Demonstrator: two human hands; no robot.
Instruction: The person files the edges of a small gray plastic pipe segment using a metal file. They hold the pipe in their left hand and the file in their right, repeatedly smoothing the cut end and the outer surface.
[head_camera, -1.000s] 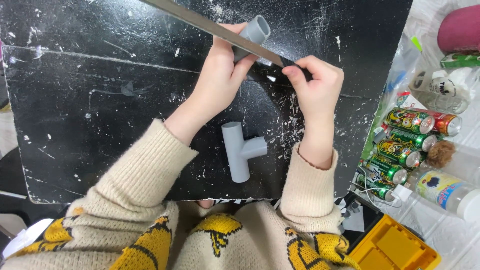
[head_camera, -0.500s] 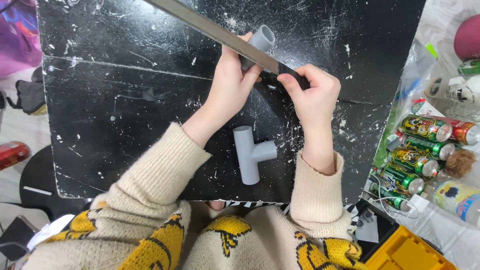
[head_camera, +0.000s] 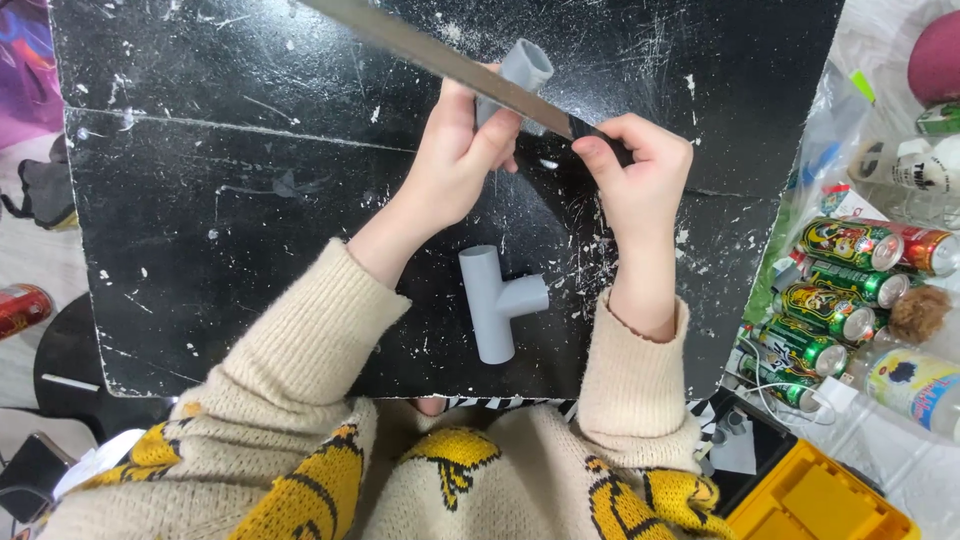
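Both hands have a firm grip on something. The left hand (head_camera: 455, 150) is closed around a short grey pipe piece (head_camera: 520, 75), holding it up off the black tabletop (head_camera: 200, 200) with its open end tilted up and away. The right hand (head_camera: 640, 165) is pinched shut on the dark handle end of a long flat metal file (head_camera: 440, 55), which runs diagonally up to the left and out of view. The blade lies across the pipe piece, touching it just beside the left thumb and fingers.

A grey tee fitting (head_camera: 495, 300) lies flat on the tabletop between the two forearms, untouched and apart from both hands. White flecks and scratches cover the black surface, thickest around the hands. Off to the right, on the floor, sits a cluster of green and red drink cans (head_camera: 840, 290), with a yellow toolbox (head_camera: 815, 500) near the lower corner.

What worries me is how near the blade edge runs to the left fingertips; I judge a slip off the rounded pipe wall could carry it into them. The pipe piece is held in the air with no support beneath it, so a hard stroke might twist it in the hand or knock it loose. It could then drop onto the tee fitting or roll toward the cans.
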